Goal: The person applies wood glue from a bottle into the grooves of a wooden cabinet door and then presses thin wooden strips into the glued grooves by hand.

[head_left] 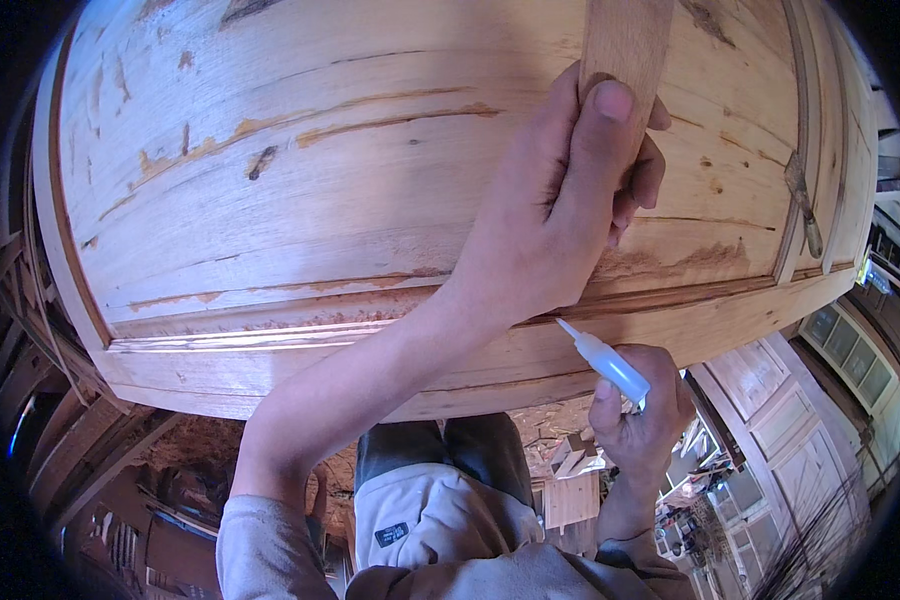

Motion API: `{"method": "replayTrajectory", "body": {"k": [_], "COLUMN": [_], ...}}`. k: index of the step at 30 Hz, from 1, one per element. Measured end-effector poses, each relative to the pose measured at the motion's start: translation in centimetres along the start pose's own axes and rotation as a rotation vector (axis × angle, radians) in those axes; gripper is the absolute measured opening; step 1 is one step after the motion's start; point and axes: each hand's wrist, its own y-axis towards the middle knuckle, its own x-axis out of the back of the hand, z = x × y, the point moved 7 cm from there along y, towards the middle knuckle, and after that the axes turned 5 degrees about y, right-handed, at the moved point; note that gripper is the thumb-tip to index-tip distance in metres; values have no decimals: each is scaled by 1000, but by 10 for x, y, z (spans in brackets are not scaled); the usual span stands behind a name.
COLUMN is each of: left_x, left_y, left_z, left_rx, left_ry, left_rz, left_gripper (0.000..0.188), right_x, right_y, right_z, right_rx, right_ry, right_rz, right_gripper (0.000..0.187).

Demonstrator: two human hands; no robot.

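Note:
Across the view lies a large panelled wooden door [350, 210] with brown filler streaks and dark knots. My left hand [540, 220] is closed round a flat, pale wooden strip [625, 45], thumb on its upper face, above the door panel. My right hand [645, 415] grips a small whitish squeeze bottle [618, 372] with a narrow pointed nozzle, which looks like a glue bottle. Its nozzle points up and left toward the door's near frame rail, close below my left wrist. Whether the tip touches the wood I cannot tell.
A scraper [802, 205] with a worn handle lies on the door's right side. Another panelled door [790, 420] leans at the lower right. Stacked timber [80, 450] stands at the lower left. A small wooden box-like piece [572, 500] sits on the floor below.

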Motion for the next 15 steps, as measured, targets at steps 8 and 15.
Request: {"method": "replayTrajectory", "body": {"k": [8,15], "left_x": [-1,-1], "left_y": [1,2], "left_z": [0,1], "left_rx": [-20,-55], "left_ry": [23,34], "left_rz": [41,43], "left_gripper": [44,43], "right_x": [0,1], "right_y": [1,2], "right_z": [0,0], "right_rx": [-5,-14], "right_ry": [15,-19], "right_rz": [-4,-11], "right_gripper": [21,20]}}
